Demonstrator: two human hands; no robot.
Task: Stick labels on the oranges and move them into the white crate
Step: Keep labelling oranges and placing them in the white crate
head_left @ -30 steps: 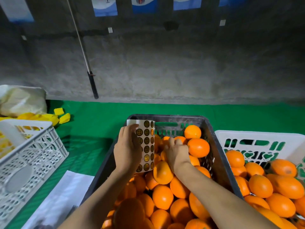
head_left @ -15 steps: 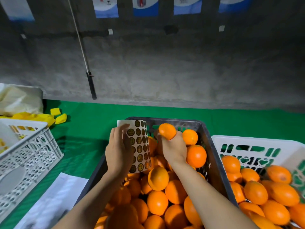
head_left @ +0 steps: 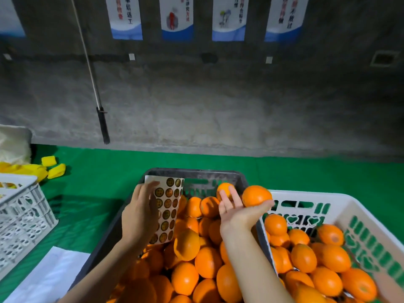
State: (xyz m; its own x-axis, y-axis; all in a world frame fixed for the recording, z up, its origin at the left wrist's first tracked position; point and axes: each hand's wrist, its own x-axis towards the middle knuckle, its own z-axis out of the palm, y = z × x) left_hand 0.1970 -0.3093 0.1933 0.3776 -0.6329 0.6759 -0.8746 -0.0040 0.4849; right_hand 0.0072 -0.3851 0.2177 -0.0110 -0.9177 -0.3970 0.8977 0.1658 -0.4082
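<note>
A rough grey concrete wall [head_left: 218, 101] fills the upper half of the view. Below it lies a bench covered in green cloth [head_left: 105, 193]. At 6 o'clock on the bench stands a dark grey plastic crate [head_left: 196, 172], heaped with loose oranges [head_left: 207, 261].

Touching its right side, at 4 o'clock, is the white slotted plastic crate [head_left: 328, 196], which has oranges across its floor. A second white crate with lattice walls [head_left: 24, 215] sits well apart at 9 o'clock. A white paper sheet [head_left: 50, 278] lies flat at 7 o'clock.

The left hand [head_left: 140, 215] is over the dark crate's left half, its back to the camera. Its fingers are curled round the left edge of an upright white sheet of round dark-and-gold stickers [head_left: 168, 213].

The right hand [head_left: 238, 212] is raised palm-up over the seam between the two crates. The fingers that show are straight and spread, gripping nothing. One round orange fruit [head_left: 256, 195] rests at this hand's 1 o'clock, touching the outstretched thumb beneath it. It is above the white crate's near-left corner, higher than both piles.

Small yellow pieces [head_left: 54, 169] lie on the cloth at 10 o'clock, near the lattice crate.
</note>
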